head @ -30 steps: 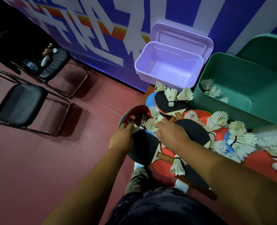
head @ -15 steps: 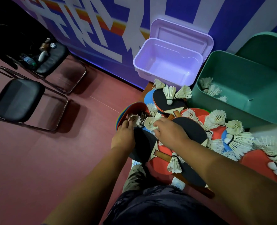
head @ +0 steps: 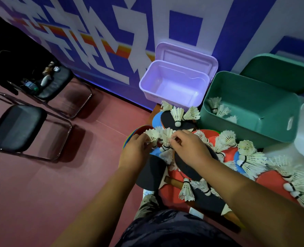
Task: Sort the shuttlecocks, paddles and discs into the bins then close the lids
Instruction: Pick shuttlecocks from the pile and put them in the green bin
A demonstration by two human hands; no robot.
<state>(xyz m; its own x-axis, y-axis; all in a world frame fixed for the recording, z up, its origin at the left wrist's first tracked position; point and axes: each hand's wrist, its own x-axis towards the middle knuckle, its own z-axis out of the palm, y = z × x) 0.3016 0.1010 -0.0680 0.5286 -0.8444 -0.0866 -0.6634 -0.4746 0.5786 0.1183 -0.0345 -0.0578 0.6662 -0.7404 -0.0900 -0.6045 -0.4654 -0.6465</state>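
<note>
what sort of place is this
Likely a sports hall or club room: reddish court-style floor, a wall painted with big blue-and-white graphics, and shuttlecocks and paddles heaped beside open bins.

Nothing legible is found. Large white strokes are painted on the blue wall (head: 185,27) (cut off, undecipherable), and small white print on a red paddle (head: 175,174) is blurred.

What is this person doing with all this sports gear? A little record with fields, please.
Left hand: grips a shuttlecock
Right hand: pinches a second shuttlecock
Purple bin: lid open, nothing visible inside
Green bin: lid open, a few shuttlecocks in one corner
Pile: paddles, discs and loose shuttlecocks, unsorted
</note>
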